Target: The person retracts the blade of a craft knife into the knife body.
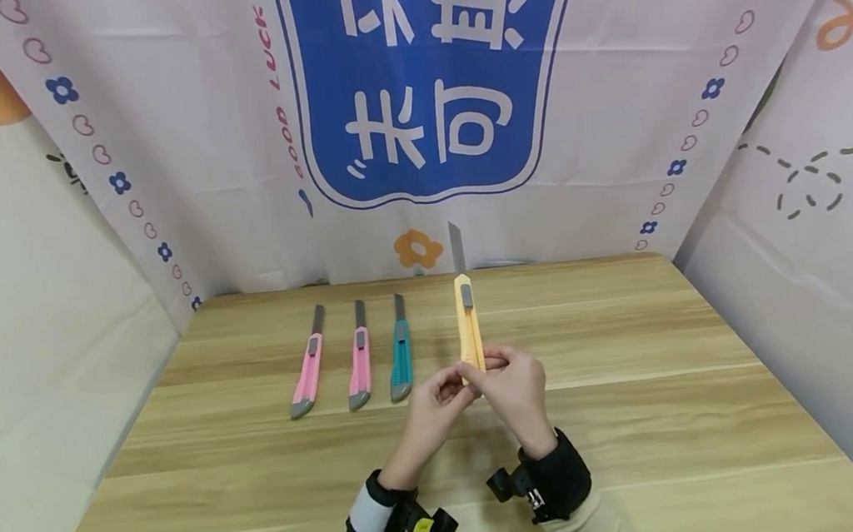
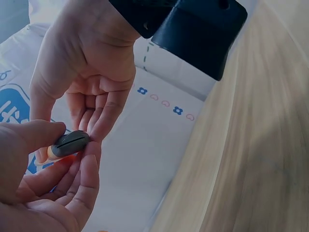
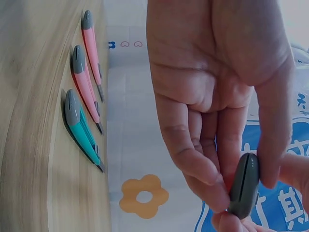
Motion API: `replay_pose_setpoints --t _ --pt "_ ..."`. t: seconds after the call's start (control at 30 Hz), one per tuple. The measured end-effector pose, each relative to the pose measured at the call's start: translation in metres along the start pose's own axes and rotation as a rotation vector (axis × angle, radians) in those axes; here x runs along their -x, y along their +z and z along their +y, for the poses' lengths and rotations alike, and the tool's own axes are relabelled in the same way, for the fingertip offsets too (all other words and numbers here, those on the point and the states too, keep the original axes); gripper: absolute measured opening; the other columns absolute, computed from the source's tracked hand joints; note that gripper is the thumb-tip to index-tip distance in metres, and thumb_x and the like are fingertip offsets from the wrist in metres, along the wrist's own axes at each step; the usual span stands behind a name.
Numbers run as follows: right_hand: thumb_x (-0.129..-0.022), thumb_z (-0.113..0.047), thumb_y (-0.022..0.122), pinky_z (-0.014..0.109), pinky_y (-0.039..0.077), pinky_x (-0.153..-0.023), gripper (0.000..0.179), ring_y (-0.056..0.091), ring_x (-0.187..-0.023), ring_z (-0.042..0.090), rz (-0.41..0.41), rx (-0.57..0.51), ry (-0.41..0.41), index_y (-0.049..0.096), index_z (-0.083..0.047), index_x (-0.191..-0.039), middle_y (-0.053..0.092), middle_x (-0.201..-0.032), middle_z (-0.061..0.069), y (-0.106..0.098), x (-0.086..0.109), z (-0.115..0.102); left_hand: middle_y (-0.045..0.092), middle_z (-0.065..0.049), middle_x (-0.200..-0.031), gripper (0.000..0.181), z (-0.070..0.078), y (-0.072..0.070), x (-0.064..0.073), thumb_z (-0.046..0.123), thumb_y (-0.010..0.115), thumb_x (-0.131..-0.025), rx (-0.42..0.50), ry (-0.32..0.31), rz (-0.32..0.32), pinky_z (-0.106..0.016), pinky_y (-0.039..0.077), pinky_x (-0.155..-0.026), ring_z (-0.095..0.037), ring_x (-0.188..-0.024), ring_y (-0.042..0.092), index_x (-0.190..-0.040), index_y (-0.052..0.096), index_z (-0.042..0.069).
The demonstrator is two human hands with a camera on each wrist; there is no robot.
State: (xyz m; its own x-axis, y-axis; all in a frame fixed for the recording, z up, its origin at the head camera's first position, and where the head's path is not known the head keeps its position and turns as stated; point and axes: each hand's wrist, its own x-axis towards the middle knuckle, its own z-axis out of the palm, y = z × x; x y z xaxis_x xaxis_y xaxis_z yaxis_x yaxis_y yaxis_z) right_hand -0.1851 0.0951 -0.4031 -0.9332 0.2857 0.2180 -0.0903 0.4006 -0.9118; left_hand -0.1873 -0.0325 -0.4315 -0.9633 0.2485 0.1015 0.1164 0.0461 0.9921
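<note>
Both hands hold a yellow utility knife (image 1: pixel 468 321) upright near its lower end, its grey blade pointing up and extended. The left hand (image 1: pixel 432 412) pinches the base from the left, and the right hand (image 1: pixel 515 388) grips it from the right with thumb and fingers. The knife's dark grey end cap (image 2: pixel 71 144) shows between the fingertips in the left wrist view. To the left, a teal utility knife (image 1: pixel 400 356) and two pink ones, a nearer pink knife (image 1: pixel 359 367) and an outer pink knife (image 1: pixel 309 375), lie in a row with blades out.
A wood-grain table (image 1: pixel 634 417) lies under the hands. Behind it hangs a white printed cloth (image 1: pixel 610 118) with a blue panel, and similar cloth walls stand on both sides. Each wrist wears a black strap with a small camera.
</note>
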Motion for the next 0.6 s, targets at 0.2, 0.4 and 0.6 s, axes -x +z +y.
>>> replay_pose_setpoints --t 0.2,0.4,0.6 --pt "-0.068 -0.021 0.087 0.017 0.051 -0.052 0.038 0.065 -0.06 0.01 0.014 -0.008 -0.017 0.073 0.005 -0.093 0.074 -0.076 0.019 0.002 0.001 -0.001 0.065 -0.03 -0.104 0.029 0.001 -0.002 0.001 0.002 0.061 -0.09 -0.002 -0.011 -0.003 -0.012 0.055 -0.075 0.003 -0.079 0.061 -0.117 0.061 -0.009" --pt "-0.068 -0.02 0.087 0.016 0.051 -0.054 0.039 0.064 -0.062 0.011 -0.013 -0.002 -0.008 0.072 0.005 -0.094 0.073 -0.078 0.018 0.002 0.0 -0.001 0.066 -0.029 -0.1 0.026 0.002 -0.004 0.001 0.003 0.063 -0.09 -0.018 -0.014 0.003 -0.011 0.054 -0.071 0.003 -0.075 0.06 -0.113 0.063 -0.009" --pt "-0.079 -0.03 0.08 0.022 0.057 -0.061 0.041 0.064 -0.068 0.011 -0.173 -0.065 0.129 0.071 0.002 -0.103 0.071 -0.086 0.015 -0.012 -0.011 0.003 0.067 -0.032 -0.102 0.029 -0.002 -0.005 -0.001 0.007 0.064 -0.091 -0.007 -0.039 -0.094 -0.023 0.06 -0.077 -0.001 -0.078 0.066 -0.115 0.062 -0.009"
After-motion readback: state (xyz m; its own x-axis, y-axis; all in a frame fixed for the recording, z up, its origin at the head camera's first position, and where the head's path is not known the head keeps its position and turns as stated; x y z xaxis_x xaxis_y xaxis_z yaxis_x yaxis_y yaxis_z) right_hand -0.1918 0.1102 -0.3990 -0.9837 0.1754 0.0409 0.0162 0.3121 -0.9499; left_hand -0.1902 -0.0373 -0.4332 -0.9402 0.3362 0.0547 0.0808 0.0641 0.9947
